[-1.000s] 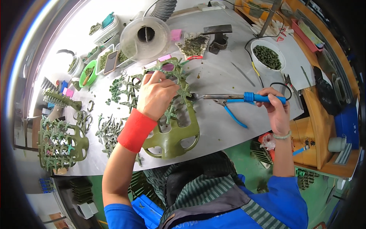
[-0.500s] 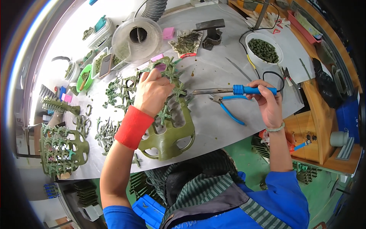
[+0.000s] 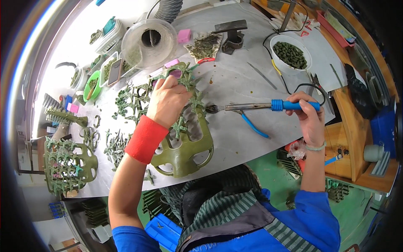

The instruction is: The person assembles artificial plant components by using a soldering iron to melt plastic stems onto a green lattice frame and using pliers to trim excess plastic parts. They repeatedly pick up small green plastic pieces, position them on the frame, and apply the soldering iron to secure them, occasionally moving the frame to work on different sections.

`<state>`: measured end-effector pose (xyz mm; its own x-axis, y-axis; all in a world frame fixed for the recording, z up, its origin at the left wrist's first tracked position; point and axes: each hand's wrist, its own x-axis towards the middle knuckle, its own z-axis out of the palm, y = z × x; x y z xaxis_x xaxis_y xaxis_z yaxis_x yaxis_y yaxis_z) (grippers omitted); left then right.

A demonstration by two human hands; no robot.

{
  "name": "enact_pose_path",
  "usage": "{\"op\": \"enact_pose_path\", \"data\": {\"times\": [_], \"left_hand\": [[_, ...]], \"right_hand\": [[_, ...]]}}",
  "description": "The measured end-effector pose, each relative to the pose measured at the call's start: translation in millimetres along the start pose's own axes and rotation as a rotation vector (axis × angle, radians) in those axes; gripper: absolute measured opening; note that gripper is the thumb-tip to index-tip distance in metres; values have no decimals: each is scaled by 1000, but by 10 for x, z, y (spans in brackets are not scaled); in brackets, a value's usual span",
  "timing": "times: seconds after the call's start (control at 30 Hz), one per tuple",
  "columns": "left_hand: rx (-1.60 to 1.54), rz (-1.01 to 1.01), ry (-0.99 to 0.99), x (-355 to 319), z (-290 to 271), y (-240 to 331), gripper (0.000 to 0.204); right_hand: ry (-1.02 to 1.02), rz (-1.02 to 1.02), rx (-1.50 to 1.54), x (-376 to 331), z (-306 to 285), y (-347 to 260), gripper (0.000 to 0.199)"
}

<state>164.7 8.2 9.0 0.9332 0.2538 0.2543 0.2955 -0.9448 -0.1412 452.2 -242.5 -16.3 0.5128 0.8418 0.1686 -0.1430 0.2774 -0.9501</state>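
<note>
My right hand [image 3: 307, 119] is closed around the blue handle of a soldering iron [image 3: 278, 105]. The iron points left, and its dark tip is a little off the right side of an olive-green openwork frame [image 3: 184, 157]. Green star-shaped pieces [image 3: 179, 126] sit along that frame. Over its upper left part, my left hand [image 3: 167, 101], with a red wristband, has its fingers curled together; what they grip is hidden. Under the iron's shaft lie blue-handled cutters [image 3: 253, 125], partly covered.
A white bowl of green pellets [image 3: 289, 54] stands at the back right, near the iron's cord. Loose green pieces [image 3: 115, 147] lie left of the frame. A clear round hood [image 3: 136, 46] is behind. A second frame [image 3: 90, 161] stands at far left.
My right hand has drawn the soldering iron to the right, so its tip has come away from the frame and now covers part of the cutters. My left hand stays almost still.
</note>
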Motion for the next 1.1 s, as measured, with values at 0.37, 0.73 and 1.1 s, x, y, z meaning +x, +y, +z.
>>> {"op": "enact_pose_path", "data": {"times": [0.37,0.73,1.1], "left_hand": [[-406,-809,352,-1446,-809,-271,14],[-286,-811,-124,-3052,-243,537,26],[-235,-774,-11,-2900,-185,563,16]], "right_hand": [[19,23,28,-150,-371,91,22],[56,58,36,-240,-443,33,24],[88,53,12,-304,-431,-51,25]]}}
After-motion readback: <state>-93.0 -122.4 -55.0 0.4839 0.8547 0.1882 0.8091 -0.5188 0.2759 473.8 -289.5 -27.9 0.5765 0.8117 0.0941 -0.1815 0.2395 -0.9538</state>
